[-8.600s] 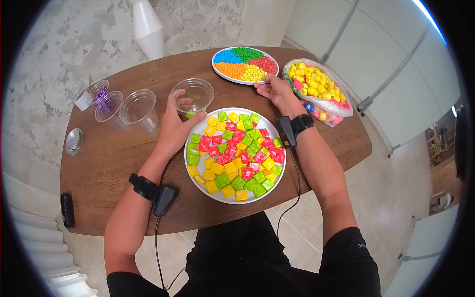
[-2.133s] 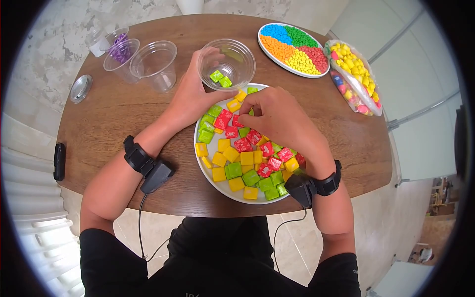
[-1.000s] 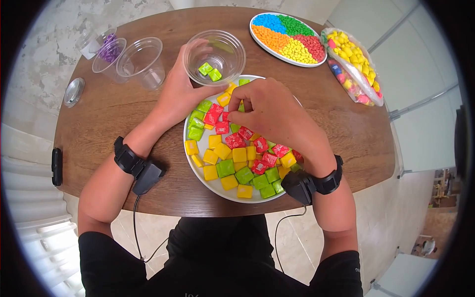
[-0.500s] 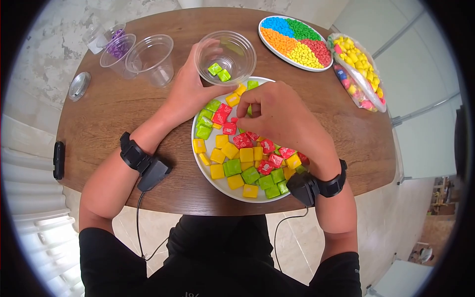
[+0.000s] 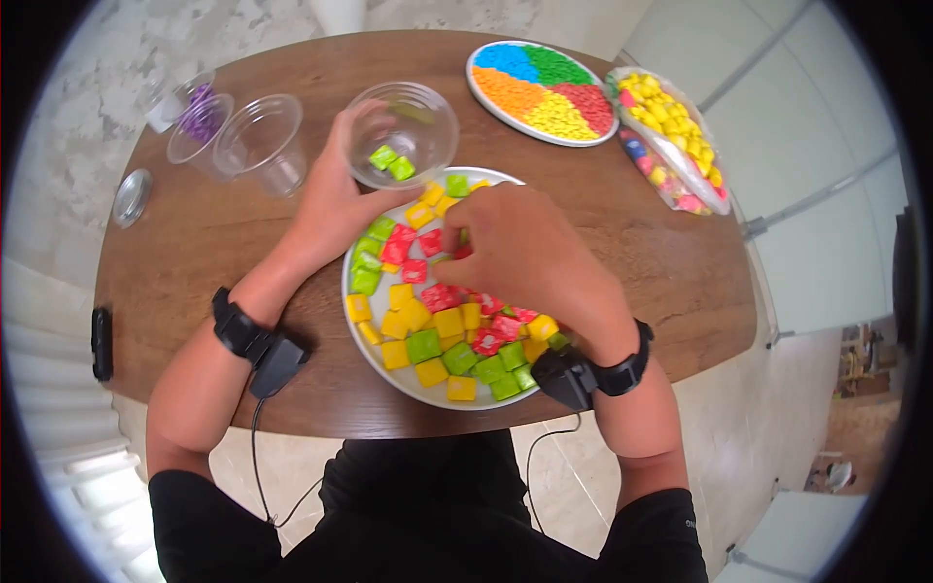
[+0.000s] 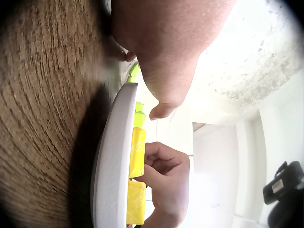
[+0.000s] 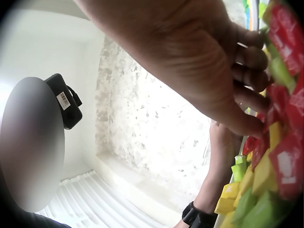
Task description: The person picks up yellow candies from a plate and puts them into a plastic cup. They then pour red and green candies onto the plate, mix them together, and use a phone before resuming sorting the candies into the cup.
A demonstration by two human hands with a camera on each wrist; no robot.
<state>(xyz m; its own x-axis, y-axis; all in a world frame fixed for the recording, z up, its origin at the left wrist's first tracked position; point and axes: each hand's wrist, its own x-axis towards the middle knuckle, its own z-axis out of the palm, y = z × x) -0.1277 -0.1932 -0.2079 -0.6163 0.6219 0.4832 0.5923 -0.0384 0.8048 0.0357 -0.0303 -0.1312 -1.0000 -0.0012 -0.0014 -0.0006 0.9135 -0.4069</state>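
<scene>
My left hand [image 5: 335,199] holds a clear plastic cup [image 5: 428,175] over the far-left rim of a white plate [image 5: 358,340]. Two green wrapped candies [image 5: 392,161] lie inside the cup. Spread over the plate are square wrapped candies in red, green and yellow, such as a yellow candy [image 5: 461,389]. My right hand [image 5: 520,243] reaches down among them, thumb and fingers bent. In the right wrist view its fingertips [image 7: 254,127] sit right at red candies [image 7: 285,161]; I cannot tell whether they pinch one.
At the back stands a plate [image 5: 473,97] of small candies sorted by colour. Right of it lies a clear bag [image 5: 671,136] of yellow and pink pieces. Clear cups [image 5: 258,146], one with purple shreds [image 5: 202,117], and a round lid [image 5: 132,198] are on the left.
An empty cup earlier in my left hand now contains two green candies. My right hand came from the back plate to the wrapped candies, and has just shifted slightly away from a red one.
</scene>
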